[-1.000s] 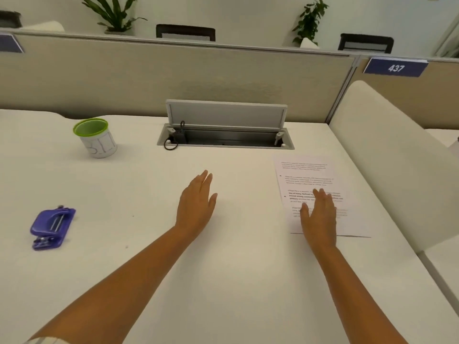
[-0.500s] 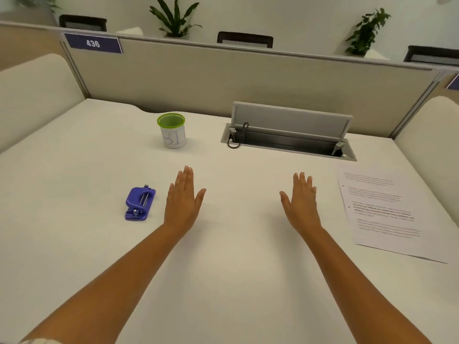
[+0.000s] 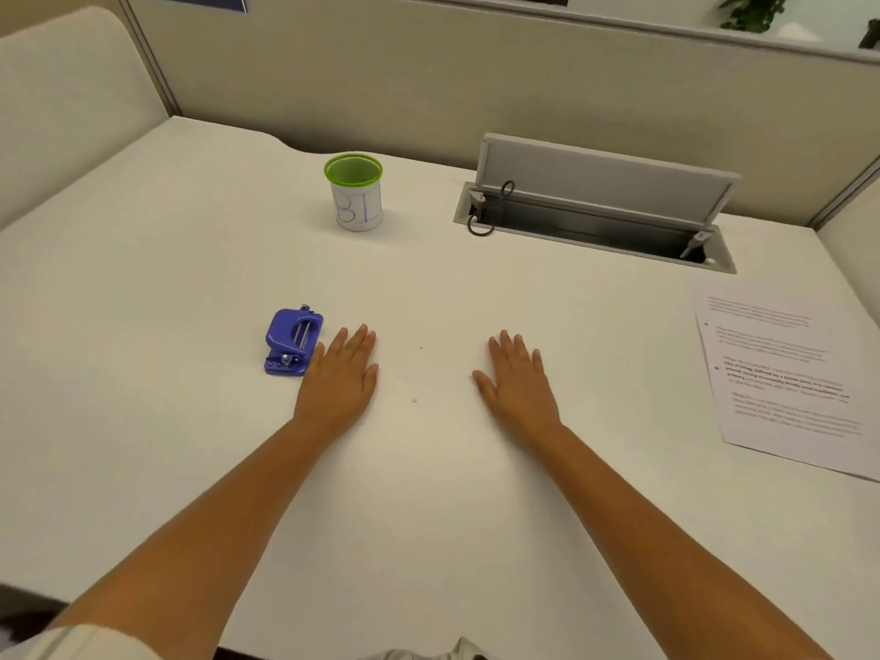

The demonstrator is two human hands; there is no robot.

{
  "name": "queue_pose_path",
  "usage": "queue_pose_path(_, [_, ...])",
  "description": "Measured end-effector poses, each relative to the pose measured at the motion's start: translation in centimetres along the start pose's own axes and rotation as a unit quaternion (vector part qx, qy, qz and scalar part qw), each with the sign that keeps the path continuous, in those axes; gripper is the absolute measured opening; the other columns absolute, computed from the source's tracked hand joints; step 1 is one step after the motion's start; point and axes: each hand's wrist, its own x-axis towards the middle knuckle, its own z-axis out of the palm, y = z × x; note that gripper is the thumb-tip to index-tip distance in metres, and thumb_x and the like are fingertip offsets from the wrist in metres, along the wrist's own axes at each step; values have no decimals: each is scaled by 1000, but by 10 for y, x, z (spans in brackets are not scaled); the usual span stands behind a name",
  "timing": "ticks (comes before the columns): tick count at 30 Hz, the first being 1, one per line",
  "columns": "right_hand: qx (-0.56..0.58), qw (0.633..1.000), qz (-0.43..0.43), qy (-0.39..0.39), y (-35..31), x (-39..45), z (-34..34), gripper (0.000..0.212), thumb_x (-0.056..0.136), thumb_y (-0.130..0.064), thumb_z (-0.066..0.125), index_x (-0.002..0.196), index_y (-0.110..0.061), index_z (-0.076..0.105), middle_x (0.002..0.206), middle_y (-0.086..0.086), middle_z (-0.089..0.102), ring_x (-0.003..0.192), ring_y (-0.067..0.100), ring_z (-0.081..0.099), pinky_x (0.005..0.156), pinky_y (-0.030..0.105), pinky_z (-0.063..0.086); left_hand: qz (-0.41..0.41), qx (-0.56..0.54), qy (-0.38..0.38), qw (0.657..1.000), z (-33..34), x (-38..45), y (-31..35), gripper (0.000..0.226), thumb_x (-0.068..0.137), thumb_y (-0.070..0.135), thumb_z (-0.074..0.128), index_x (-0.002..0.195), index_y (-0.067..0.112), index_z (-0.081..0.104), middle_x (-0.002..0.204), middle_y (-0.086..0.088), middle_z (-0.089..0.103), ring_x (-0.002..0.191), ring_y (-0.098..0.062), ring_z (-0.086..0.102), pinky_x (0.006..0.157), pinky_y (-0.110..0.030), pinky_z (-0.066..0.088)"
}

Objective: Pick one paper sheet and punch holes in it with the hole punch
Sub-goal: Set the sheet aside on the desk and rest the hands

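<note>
Both grips empty: my left hand (image 3: 340,376) and right hand (image 3: 516,381) lie flat, palms down, fingers spread, on the white desk (image 3: 143,278). Left hand's little-finger side sits just beside the blue hole punch (image 3: 291,342); can't tell if it touches. Punch rests on the desk, left of centre. Printed paper sheet (image 3: 781,373) lies flat at the right edge of the desk, well apart from my right hand, partly cut off by the frame. Far side: white cup with green rim (image 3: 356,192), upright, handwriting on its wall. Right of it, an open grey cable hatch (image 3: 595,212), lid raised, dark cable loop at its left end.
</note>
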Motion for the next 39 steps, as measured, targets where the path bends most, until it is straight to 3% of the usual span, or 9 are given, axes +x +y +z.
queue_pose_path(3, [1,1000,-8,21,-5,1,2,55,100,-38,27,148,-13,17,159,6,10,147,23,2,119,39,0,-1,11,-4,1000,1,3,1,52,99,30,23,149,20,12,158,4,10,146,-17,5,118,-40,6])
queue_pose_path(6, [46,995,-69,57,-11,-5,3,46,98,-33,40,140,-14,40,151,5,34,143,22,24,119,37,11,-3,8,-5,1000,1,6,0,52,99,30,23,149,21,12,158,4,10,146,-17,5,118,-40,4])
queue_pose_path(9, [92,983,-127,92,-21,-15,3,38,89,-34,57,121,-14,61,129,4,57,123,22,50,107,32,32,-3,7,-2,1000,2,7,0,52,98,31,23,148,21,13,158,4,11,146,-17,6,118,-40,5])
queue_pose_path(11, [124,979,-128,96,-33,-19,4,34,84,-38,64,110,-17,68,120,1,63,115,19,55,100,30,37,-1,9,-1,1000,2,7,-1,52,98,31,24,148,20,13,158,4,12,146,-18,6,118,-41,5])
queue_pose_path(15, [166,975,-121,90,-55,-22,9,25,80,-41,67,97,-23,72,111,-5,66,108,15,57,95,35,42,-1,10,-2,1000,2,7,0,52,98,31,24,148,19,14,158,3,13,146,-18,6,118,-41,6])
queue_pose_path(20, [156,978,-117,75,-62,-21,12,23,80,-42,67,96,-26,72,110,-7,65,107,16,57,93,39,43,2,4,-4,1000,1,6,-1,53,98,31,24,148,19,14,158,2,12,146,-19,6,118,-42,6])
queue_pose_path(28, [189,976,-62,88,-70,-20,13,17,78,-40,70,89,-27,72,104,-9,65,102,14,56,93,38,42,4,2,-3,1000,0,5,0,52,98,31,24,148,18,15,158,2,12,146,-19,6,118,-42,6])
queue_pose_path(39, [201,975,-48,83,-70,-20,12,10,84,-29,65,87,-23,72,100,-8,66,98,14,55,90,35,43,2,3,-5,1000,-3,4,1,53,98,31,23,149,19,13,158,3,11,146,-18,5,118,-41,6])
